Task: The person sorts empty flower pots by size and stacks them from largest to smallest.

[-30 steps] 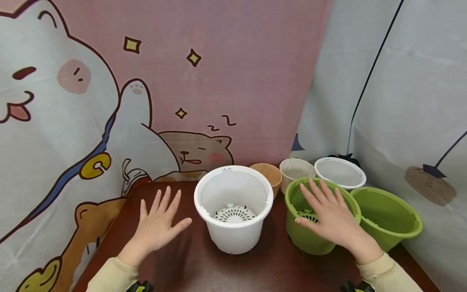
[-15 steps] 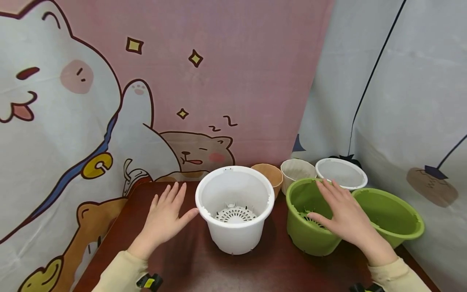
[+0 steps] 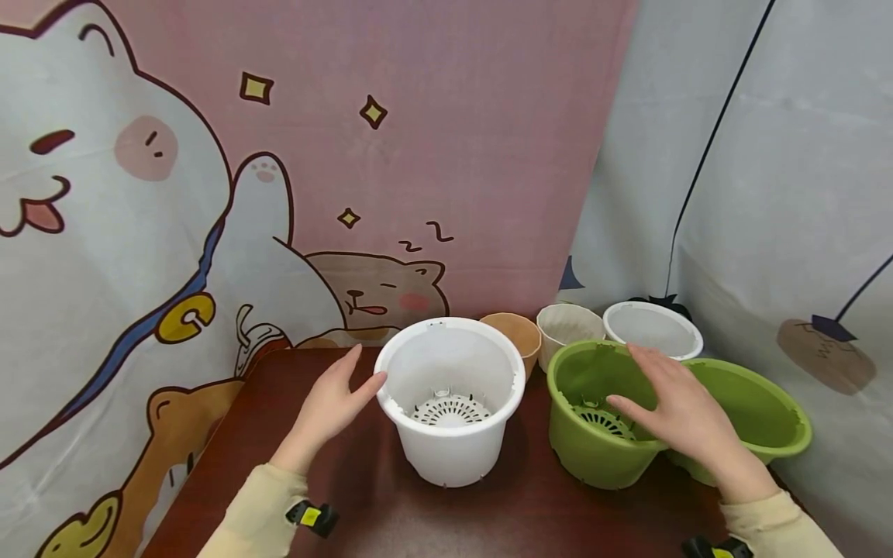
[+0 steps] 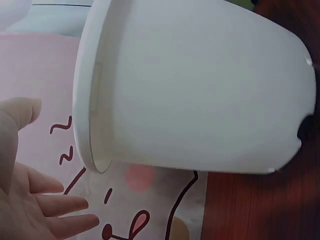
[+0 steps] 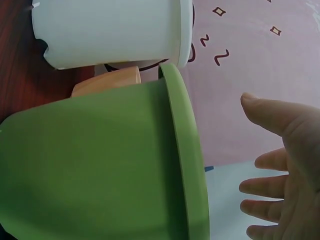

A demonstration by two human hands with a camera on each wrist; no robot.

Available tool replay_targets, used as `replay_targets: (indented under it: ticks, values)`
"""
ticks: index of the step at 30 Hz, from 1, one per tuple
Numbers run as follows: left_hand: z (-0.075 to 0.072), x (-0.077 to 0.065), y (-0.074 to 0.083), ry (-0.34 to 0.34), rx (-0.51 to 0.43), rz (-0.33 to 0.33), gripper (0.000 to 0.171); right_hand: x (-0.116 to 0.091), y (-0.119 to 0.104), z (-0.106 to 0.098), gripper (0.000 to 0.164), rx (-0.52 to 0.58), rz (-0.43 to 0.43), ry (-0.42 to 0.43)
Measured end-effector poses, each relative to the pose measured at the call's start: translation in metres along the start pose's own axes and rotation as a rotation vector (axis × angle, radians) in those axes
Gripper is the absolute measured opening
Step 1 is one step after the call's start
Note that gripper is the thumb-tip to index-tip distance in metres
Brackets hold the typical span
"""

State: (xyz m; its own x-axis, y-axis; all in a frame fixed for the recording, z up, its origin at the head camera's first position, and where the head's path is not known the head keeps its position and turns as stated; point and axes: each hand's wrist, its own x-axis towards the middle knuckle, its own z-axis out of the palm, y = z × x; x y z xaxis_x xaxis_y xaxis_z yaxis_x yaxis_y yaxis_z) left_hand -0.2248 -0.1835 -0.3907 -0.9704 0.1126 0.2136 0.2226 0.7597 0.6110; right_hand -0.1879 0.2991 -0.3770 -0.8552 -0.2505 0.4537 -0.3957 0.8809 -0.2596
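A white plastic flowerpot [image 3: 449, 457] with a slotted bottom stands upright in the middle of the table. My left hand [image 3: 331, 404] is at its left side, fingers extended, thumb tip right by the rim in the head view. In the left wrist view the hand [image 4: 37, 200] holds nothing, and the white pot [image 4: 200, 90] fills most of the picture. To the right stands a green flowerpot [image 3: 593, 461]. My right hand [image 3: 687, 411] hovers over its right rim with thumb and fingers spread. The right wrist view shows that hand [image 5: 285, 185] above the green pot's rim [image 5: 187, 160], holding nothing.
Behind the pots stand an orange pot [image 3: 512, 335], a cream ribbed pot [image 3: 567, 329] and another white pot [image 3: 652, 329]. A second green pot [image 3: 753, 411] sits at the right. A cartoon-printed cloth [image 3: 488, 155] hangs behind the dark red table [image 3: 418, 527].
Both hands have turned from palm-down to thumb-up. The left hand has shifted right toward the white pot, while the right hand has moved right across the green pot. The pots have stayed put.
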Motion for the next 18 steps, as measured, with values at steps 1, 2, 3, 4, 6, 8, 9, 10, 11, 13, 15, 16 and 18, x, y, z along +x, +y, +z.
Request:
replay_targets:
  ticks: [1,2,3,4,6,8,9,10,11,13,15,16,18]
  values:
    - [0.001,0.001,0.0,-0.002,-0.023,-0.013,0.086,0.0,0.002,0.0,0.085,0.001,0.004,-0.004]
    - [0.002,0.002,0.001,-0.003,-0.044,-0.026,0.085,0.001,0.003,-0.001,0.084,0.001,0.008,-0.007]
    - [0.004,0.004,0.001,-0.003,-0.061,-0.034,0.084,0.001,0.004,-0.001,0.084,0.0,0.013,-0.009]
    - [0.005,0.005,0.001,-0.003,-0.076,-0.043,0.083,0.001,0.006,-0.002,0.083,0.0,0.021,-0.014]
    - [0.008,0.007,0.001,-0.001,-0.096,-0.057,0.081,0.002,0.009,-0.003,0.083,0.0,0.032,-0.022]
    - [0.01,0.009,0.0,0.002,-0.103,-0.063,0.079,0.002,0.011,-0.004,0.082,-0.002,0.047,-0.031]
    - [0.012,0.01,0.0,0.003,-0.107,-0.067,0.079,0.002,0.013,-0.005,0.082,-0.003,0.053,-0.036]
    - [0.013,0.01,0.0,0.004,-0.111,-0.072,0.079,0.003,0.015,-0.005,0.081,-0.004,0.057,-0.039]
    - [0.014,0.01,0.0,0.004,-0.116,-0.076,0.078,0.003,0.016,-0.006,0.081,-0.006,0.059,-0.041]
    - [0.015,0.011,0.001,0.003,-0.134,-0.084,0.078,0.004,0.02,-0.007,0.081,-0.013,0.062,-0.048]
    - [0.016,0.012,0.001,0.0,-0.16,-0.098,0.077,0.006,0.023,-0.008,0.082,-0.019,0.069,-0.065]
    - [0.017,0.012,0.002,-0.002,-0.172,-0.107,0.077,0.007,0.025,-0.008,0.082,-0.024,0.073,-0.076]
    - [0.018,0.013,0.002,-0.001,-0.196,-0.119,0.076,0.009,0.028,-0.009,0.083,-0.026,0.085,-0.104]
